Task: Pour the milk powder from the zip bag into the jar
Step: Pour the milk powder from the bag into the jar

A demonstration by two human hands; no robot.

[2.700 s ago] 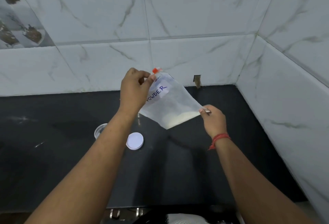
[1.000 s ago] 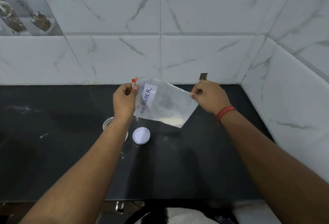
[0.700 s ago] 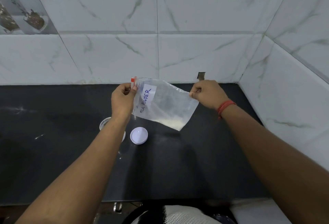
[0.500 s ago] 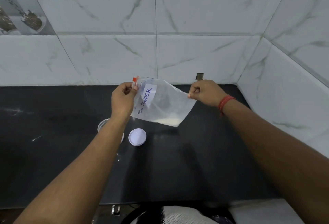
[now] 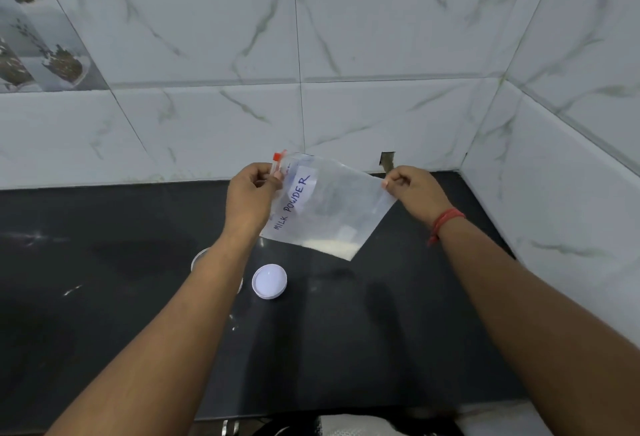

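Your desk (image 5: pixel 346 349) is a dark, glossy black slab with a few pale specks and smudges on it, one streak off to the left (image 5: pixel 72 290). Behind it you've got white marble-look wall tiles (image 5: pixel 381 37) with greenish-grey veins, wrapping round the corner on the right. There's a small rough notch (image 5: pixel 387 159) cut in the bottom of the back tile, right where it meets the desk. Top left, you get a picture tile (image 5: pixel 41 51) showing what looks like bowls of something brown.
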